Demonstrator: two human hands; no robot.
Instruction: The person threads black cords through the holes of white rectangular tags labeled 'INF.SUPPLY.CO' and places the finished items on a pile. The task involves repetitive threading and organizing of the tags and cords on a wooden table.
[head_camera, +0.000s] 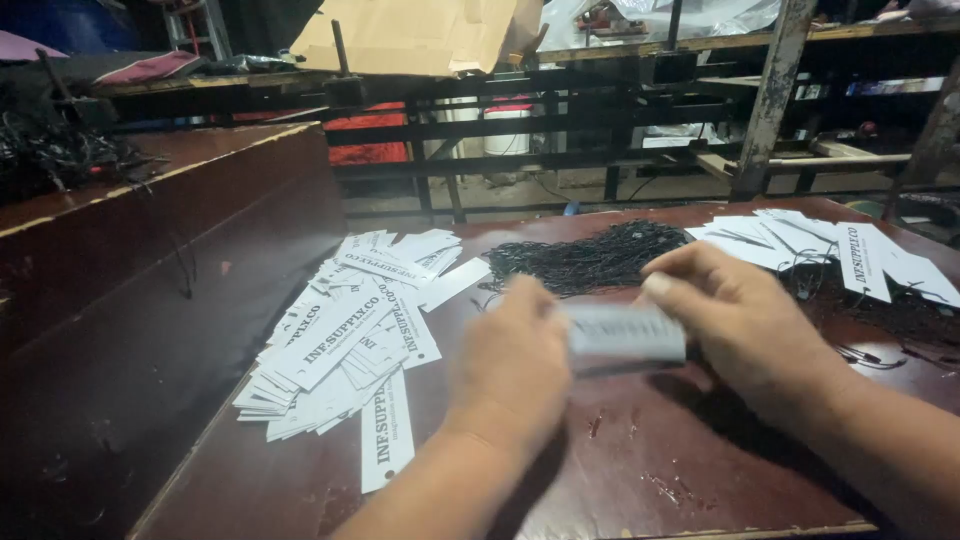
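Right now both my hands meet over the middle of the dark red table (620, 480), pinching one white paper tag (625, 336) between them: my left hand (510, 365) grips its left end, my right hand (735, 320) its right end. The tag is blurred, so I cannot tell how it is turned. It looks thin, light and bendy, easy to crease, best held by the edges. A heap of white tags (350, 335) lies to my left, a bundle of black strings (590, 255) just beyond, more tags (830, 245) at right.
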